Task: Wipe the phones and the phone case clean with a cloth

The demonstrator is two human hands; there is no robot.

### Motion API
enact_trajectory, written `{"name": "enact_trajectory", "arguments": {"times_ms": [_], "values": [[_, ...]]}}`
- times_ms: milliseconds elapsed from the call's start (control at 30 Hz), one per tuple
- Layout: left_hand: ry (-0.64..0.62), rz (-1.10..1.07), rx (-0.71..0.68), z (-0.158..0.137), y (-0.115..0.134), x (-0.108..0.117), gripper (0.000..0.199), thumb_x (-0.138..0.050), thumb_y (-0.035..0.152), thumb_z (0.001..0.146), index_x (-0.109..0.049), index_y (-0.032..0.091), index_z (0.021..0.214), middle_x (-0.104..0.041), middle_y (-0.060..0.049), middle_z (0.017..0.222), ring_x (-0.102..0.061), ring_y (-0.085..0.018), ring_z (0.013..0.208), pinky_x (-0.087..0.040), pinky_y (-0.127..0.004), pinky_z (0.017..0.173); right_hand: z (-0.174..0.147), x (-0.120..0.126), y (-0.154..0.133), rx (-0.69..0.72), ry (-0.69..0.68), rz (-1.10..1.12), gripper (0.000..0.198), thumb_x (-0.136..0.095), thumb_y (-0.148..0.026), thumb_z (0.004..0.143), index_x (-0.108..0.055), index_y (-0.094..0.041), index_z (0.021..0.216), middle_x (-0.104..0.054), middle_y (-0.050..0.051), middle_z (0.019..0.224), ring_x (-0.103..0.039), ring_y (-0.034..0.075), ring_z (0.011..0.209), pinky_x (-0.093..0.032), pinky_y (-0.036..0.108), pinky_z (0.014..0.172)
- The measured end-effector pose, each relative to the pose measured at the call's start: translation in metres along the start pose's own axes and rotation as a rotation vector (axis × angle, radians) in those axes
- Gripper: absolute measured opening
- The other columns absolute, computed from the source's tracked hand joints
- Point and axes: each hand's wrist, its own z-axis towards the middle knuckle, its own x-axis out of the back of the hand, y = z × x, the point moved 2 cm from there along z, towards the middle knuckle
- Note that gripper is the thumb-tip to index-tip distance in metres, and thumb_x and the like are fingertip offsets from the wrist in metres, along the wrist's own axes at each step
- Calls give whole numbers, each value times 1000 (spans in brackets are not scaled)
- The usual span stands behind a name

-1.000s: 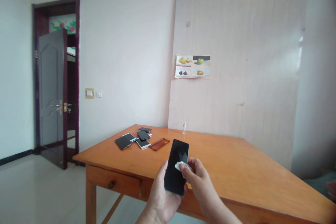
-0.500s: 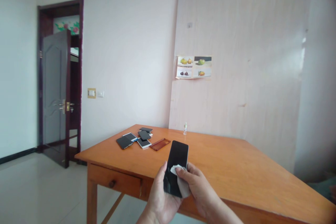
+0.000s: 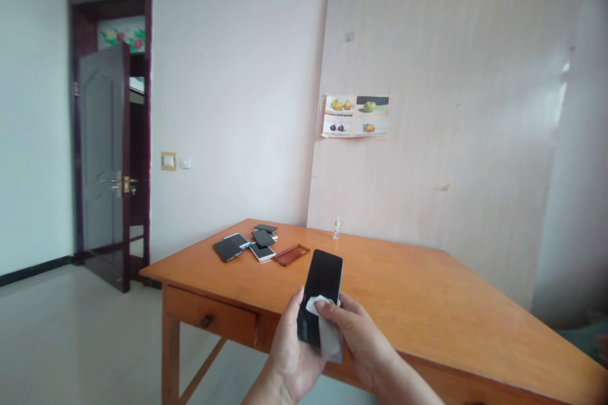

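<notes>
A black smartphone (image 3: 323,273) is held tilted in front of me, above the near edge of the table. My left hand (image 3: 295,349) is closed round its lower left side, thumb along the edge and palm underneath. On the lower part of the screen lies a whitish wipe (image 3: 329,336), pressed down by the thumb of my right hand (image 3: 354,329). The fingers of that hand are partly hidden behind the phone's right side. One end of the wipe hangs below the phone.
On the orange wooden table (image 3: 403,291), several phones (image 3: 231,247) lie in a loose pile at the far left. Beside them is a reddish-brown phone case (image 3: 291,255). A small clear bottle (image 3: 336,228) stands near the back edge. A drawer (image 3: 211,319) faces me.
The wipe's loose end hangs a little lower beside the phone. Both hands keep their grip. The whole view has shifted slightly.
</notes>
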Motion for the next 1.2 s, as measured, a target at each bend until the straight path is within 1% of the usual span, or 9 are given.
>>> {"name": "enact_trajectory", "arguments": {"times_ms": [200,300,467,567,733,833,933,1067,1200], "values": [[-52,7,67,-1,-9,7,40,-63,44,87,-63,17,117,-71,-9,100,-67,-21,78,-48,-28,60,21,7,-27,67,168,-109,37,-76,-46,69,-67,-18,90,-67,1,71,-57,14,59,-38,23,51],[-91,30,109,-1,-12,7,45,-62,47,87,-62,15,119,-70,-11,104,-67,-22,80,-48,-28,59,30,10,-38,87,224,-84,41,-78,-48,66,-67,-18,93,-67,1,73,-57,14,62,-39,22,52],[-26,-10,19,0,-4,7,37,-62,42,88,-64,14,112,-72,-10,96,-68,-21,76,-51,-31,66,1,0,-2,17,37,-66,42,-81,-42,65,-68,-17,95,-72,5,86,-65,22,83,-49,29,73],[-54,-5,32,-1,-3,6,39,-61,43,88,-65,10,110,-72,-12,94,-68,-22,79,-51,-31,70,-10,-4,14,-30,-2,-62,41,-82,-39,63,-68,-16,94,-73,6,87,-66,22,85,-48,30,76],[-70,39,67,-1,-12,8,39,-61,45,88,-64,16,112,-71,-9,92,-67,-21,76,-47,-28,59,19,5,-23,15,177,-115,41,-82,-44,62,-68,-17,90,-70,3,69,-63,19,63,-43,27,55],[-90,73,109,-1,-16,10,45,-60,49,87,-63,14,114,-71,-11,93,-67,-23,78,-47,-28,57,31,11,-41,57,248,-91,44,-83,-43,59,-68,-17,92,-71,3,73,-63,18,65,-42,25,55],[-58,40,64,0,-13,13,39,-62,45,87,-63,16,114,-72,-8,92,-67,-21,74,-48,-29,59,20,7,-25,20,200,-107,44,-82,-42,62,-68,-16,95,-72,4,79,-64,19,70,-44,26,59],[-54,1,5,2,-8,15,39,-62,41,88,-64,12,114,-72,-10,95,-68,-20,79,-50,-29,67,-5,-4,13,-36,15,-54,45,-83,-35,62,-67,-16,99,-74,6,89,-67,22,84,-49,30,75],[-35,13,1,2,-11,19,37,-62,41,88,-64,15,113,-72,-8,90,-68,-20,75,-48,-27,62,2,-3,9,-18,76,-75,43,-83,-38,62,-65,-16,95,-73,5,80,-66,21,74,-50,29,66]]}}
